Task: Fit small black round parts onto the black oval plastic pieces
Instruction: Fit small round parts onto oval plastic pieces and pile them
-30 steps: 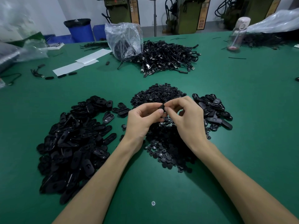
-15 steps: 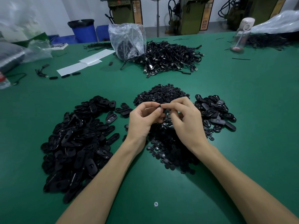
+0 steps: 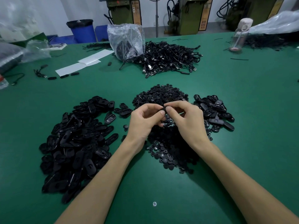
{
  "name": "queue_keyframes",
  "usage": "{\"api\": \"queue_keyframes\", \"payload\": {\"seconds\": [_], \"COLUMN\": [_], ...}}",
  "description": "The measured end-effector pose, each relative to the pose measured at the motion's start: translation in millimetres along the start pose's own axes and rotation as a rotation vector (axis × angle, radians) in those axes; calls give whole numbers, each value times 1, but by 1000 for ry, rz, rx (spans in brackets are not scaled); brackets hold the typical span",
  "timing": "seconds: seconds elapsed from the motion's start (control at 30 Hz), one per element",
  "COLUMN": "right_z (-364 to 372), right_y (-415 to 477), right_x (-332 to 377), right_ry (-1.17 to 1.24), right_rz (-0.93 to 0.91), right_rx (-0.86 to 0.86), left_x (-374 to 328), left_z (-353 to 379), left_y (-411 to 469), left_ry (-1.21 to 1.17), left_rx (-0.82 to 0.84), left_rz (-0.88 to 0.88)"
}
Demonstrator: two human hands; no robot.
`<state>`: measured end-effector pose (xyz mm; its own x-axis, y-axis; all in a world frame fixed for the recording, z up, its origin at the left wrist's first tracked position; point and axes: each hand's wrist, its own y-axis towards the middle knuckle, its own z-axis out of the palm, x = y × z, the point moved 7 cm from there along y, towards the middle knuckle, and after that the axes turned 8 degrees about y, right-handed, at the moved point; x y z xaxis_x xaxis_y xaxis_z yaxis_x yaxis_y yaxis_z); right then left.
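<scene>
Mostly, the open room lies on the near part of the green table (image 3: 252,126) and along its right side, where the matte surface shows only one small silver screw head (image 3: 154,204). On the left spreads a wide pile of oval pieces (image 3: 76,143), black, smooth and slightly shiny, many with a slot. In the middle lies a heap of round parts (image 3: 169,152), tiny and button-like. On the right, just beside this heap, sits a smaller pile (image 3: 213,110) of ovals. Farther back, a tangle of black cables (image 3: 169,59) touches a crinkled clear plastic bag (image 3: 126,41). Above the middle heap the left hand (image 3: 142,122) and the right hand (image 3: 186,122) meet with curled fingers. Both pinch one small black piece (image 3: 164,109) between thumb and forefinger; it is mostly hidden, so its shape cannot be told.
</scene>
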<state>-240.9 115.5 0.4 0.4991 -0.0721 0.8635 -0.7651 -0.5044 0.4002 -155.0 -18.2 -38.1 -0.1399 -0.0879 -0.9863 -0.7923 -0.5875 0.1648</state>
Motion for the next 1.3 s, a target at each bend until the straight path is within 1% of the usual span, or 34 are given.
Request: {"api": "queue_keyframes", "payload": {"seconds": [0.17, 0.5, 0.87, 1.1, 1.3], "right_z": [-1, 1, 6, 5, 3], "right_y": [1, 0, -3, -5, -5], "right_x": [-2, -3, 4, 9, 10], "right_ry": [46, 55, -27, -49, -42], "right_rz": [35, 25, -64, -124, -123], "right_rx": [-23, -16, 17, 9, 3], "left_x": [-3, 0, -4, -6, -7], "left_z": [2, -1, 0, -2, -3], "left_y": [-1, 1, -2, -3, -5], "left_ry": [4, 53, 83, 61, 64], "left_rx": [1, -27, -73, -48, -42], "left_rz": [-5, -6, -16, -19, -19]}}
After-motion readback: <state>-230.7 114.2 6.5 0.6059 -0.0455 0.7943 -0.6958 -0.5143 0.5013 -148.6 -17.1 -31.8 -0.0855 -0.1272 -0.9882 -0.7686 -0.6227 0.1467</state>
